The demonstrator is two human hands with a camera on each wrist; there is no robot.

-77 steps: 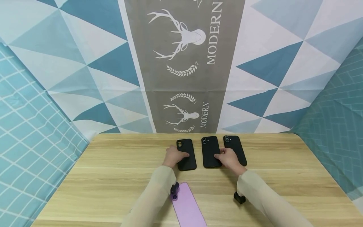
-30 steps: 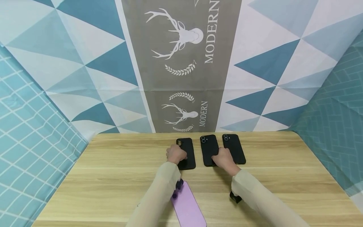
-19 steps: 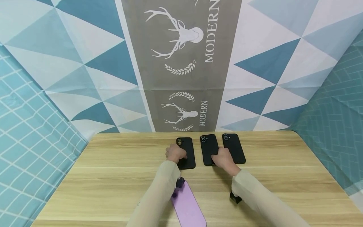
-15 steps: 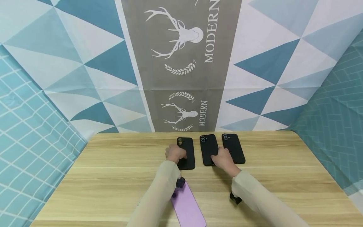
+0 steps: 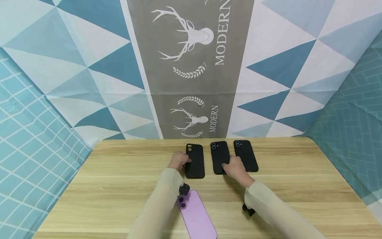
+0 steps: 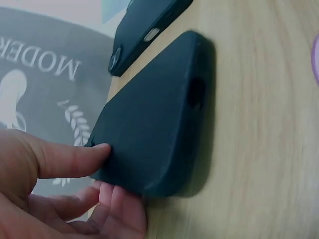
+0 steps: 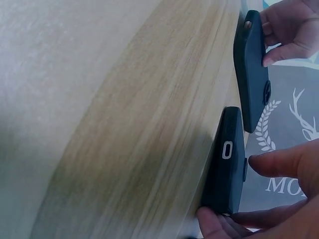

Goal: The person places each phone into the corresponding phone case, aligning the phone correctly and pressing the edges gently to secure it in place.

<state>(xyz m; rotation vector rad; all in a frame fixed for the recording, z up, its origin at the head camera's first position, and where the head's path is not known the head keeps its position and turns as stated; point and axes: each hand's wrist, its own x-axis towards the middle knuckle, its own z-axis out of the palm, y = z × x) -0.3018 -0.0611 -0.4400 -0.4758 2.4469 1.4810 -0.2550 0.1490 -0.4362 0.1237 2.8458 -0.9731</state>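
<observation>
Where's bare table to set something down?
Bare table lies left of the left sleeve and right of the right sleeve, to its edges. Crowded: back middle, with three black cases and both hands; a purple phone lies between the sleeves.

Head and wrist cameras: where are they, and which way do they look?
Head: on the head, facing forward and down at the table; left hand, right hand, sleeves show.
Left wrist: worn there, facing the left black case; left hand shows.
Right wrist: worn there, facing the middle black case; both hands show.
Both wrist views share those cases.
</observation>
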